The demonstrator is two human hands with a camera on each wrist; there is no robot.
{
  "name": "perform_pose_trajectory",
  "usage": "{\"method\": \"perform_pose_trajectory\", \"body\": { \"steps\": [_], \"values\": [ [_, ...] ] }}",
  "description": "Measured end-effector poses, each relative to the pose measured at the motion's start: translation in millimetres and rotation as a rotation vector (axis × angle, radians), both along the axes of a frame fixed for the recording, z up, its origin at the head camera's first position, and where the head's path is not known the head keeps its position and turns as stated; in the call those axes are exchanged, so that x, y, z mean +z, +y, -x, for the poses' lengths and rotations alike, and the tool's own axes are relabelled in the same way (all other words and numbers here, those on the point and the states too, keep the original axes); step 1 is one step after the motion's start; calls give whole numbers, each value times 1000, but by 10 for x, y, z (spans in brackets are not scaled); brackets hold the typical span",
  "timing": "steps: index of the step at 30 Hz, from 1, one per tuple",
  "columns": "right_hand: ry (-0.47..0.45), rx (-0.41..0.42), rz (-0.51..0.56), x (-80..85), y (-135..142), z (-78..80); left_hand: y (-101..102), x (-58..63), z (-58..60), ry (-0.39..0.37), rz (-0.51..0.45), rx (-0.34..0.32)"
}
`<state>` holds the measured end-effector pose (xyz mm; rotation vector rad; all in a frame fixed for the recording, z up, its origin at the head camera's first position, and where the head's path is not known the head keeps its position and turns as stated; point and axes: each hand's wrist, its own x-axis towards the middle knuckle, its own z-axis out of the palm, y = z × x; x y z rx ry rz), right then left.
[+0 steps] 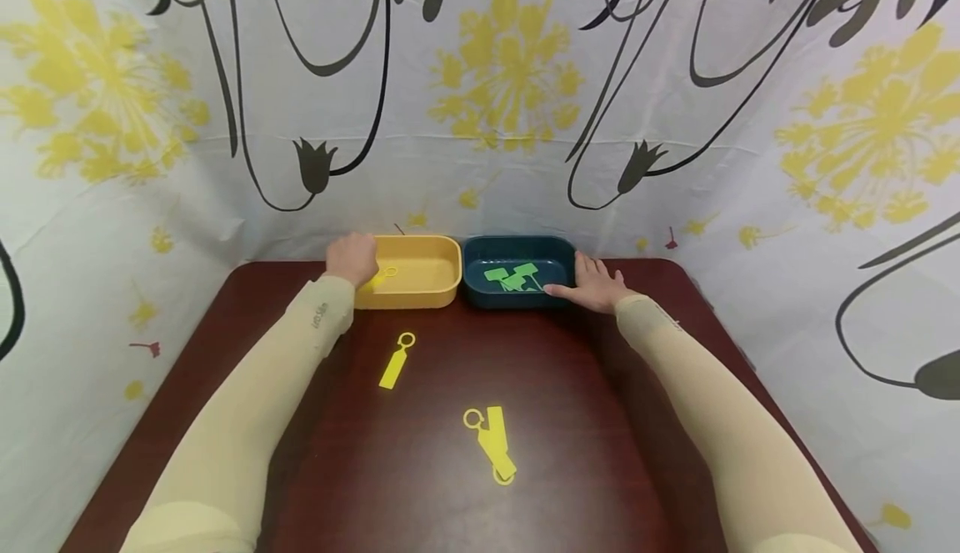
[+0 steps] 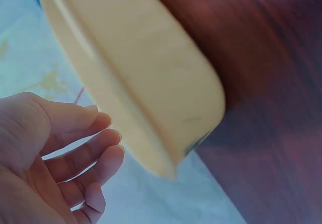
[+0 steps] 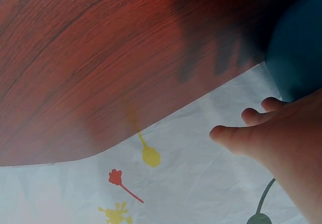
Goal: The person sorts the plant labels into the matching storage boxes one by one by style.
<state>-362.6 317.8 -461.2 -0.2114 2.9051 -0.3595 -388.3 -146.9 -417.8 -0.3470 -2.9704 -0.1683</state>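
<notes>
At the left end of a yellow tray (image 1: 420,303) is my left hand (image 1: 351,258). In the left wrist view its fingers (image 2: 108,168) are loosely bent, thumb tip near the index fingertip, with nothing visible between them. A yellow tag with a ring end (image 1: 378,278) lies inside that tray, close to this hand. My right hand (image 1: 598,284) rests at the right end of a dark teal tray (image 1: 517,299), fingers spread and thumb over its rim. Several green tags (image 1: 513,278) lie in the teal tray.
On the dark red wood table (image 1: 570,470), one yellow tag (image 1: 393,368) lies in front of the yellow tray. Nearer me, two yellow tags (image 1: 495,444) overlap. The trays stand side by side at the far edge, before a patterned cloth (image 1: 450,178).
</notes>
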Motion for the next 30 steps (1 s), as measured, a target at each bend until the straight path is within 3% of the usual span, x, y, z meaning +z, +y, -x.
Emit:
{"method": "perform_pose_trajectory", "body": {
  "steps": [10,23,30],
  "values": [
    [-10,3,12,-53,26,36,-56,213,-263,82,-62,-22],
    [-5,7,2,-32,17,20,5,329,-599,217,-66,-42],
    [3,13,15,-45,24,35,106,327,-865,241,-48,-54]
  ]
}}
